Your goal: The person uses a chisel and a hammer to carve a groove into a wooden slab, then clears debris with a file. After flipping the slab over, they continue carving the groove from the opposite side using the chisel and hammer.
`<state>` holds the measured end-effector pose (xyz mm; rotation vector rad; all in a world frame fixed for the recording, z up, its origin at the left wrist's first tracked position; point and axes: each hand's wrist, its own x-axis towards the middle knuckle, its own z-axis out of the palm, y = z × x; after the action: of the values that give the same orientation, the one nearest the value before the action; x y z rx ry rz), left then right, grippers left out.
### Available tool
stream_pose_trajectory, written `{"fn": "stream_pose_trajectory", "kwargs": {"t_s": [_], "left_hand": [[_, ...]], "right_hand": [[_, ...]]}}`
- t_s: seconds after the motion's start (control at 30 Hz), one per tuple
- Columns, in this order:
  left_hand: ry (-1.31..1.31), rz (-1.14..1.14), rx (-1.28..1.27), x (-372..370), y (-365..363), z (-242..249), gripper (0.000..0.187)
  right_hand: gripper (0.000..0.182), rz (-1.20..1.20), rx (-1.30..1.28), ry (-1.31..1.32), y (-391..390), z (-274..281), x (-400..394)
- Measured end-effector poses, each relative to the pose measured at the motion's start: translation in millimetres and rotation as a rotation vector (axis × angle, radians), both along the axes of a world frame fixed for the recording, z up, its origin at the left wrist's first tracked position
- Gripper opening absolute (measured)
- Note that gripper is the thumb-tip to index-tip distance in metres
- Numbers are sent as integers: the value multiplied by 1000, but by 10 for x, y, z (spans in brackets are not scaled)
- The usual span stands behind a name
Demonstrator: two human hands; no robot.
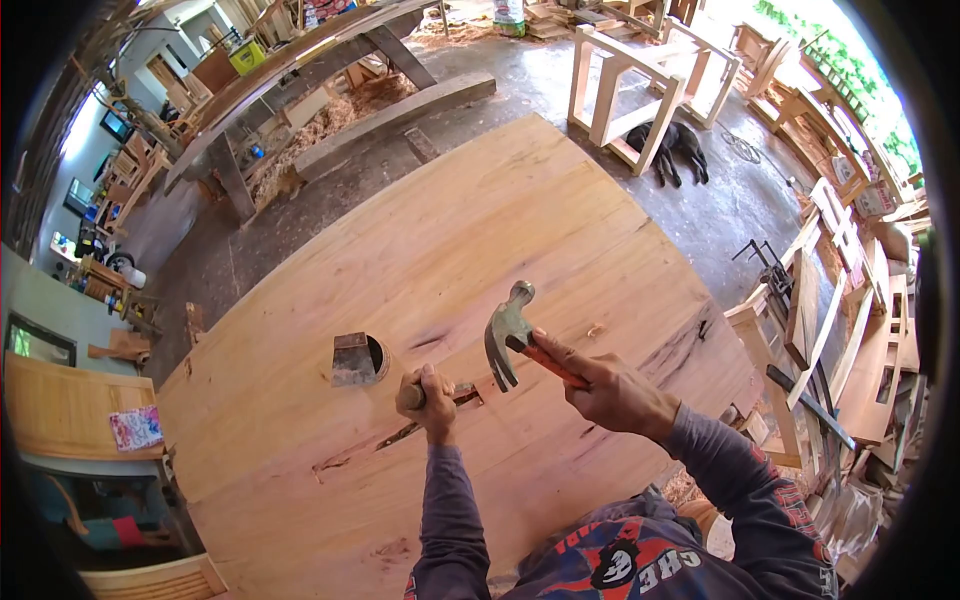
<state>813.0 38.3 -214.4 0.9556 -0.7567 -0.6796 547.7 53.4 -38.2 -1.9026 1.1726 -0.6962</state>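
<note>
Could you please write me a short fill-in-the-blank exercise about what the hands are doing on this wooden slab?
1. The right hand grips an orange-handled steel claw ____ .
2. The left hand holds a chisel at a long ____ in the large pale wooden tabletop.
3. A small metal block stands beside a round ____ in the wood.
4. A black ____ lies on the floor near an unfinished wooden frame.

Missing words: hammer; crack; hole; dog

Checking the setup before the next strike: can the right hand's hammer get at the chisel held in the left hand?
Probably yes: the hammer in the right hand hangs just above the chisel top gripped by the left hand, nothing between.
</note>
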Motion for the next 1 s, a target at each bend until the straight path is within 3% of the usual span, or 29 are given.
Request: {"fn": "stream_pose_trajectory", "kwargs": {"t_s": [0.43,0.63,0.77,0.83,0.97,1.0], "left_hand": [[-70,24,-8,-51,-10,31,26],[-125,8,7,-110,-22,21,23],[-265,39,25,-99,-14,54,19],[-358,17,88,8,-39,-293,18],[-444,136,-16,-18,-116,-422,14],[-390,105,-2,-80,-90,-329,14]], "right_hand": [[80,51,84,59,-5,183,2],[77,50,-44,-31,-7,64,30],[79,115,-139,-72,-88,294,171],[81,144,-269,-106,-151,488,309],[86,240,-543,-86,-173,817,474],[84,299,-431,41,-189,687,512]]}}
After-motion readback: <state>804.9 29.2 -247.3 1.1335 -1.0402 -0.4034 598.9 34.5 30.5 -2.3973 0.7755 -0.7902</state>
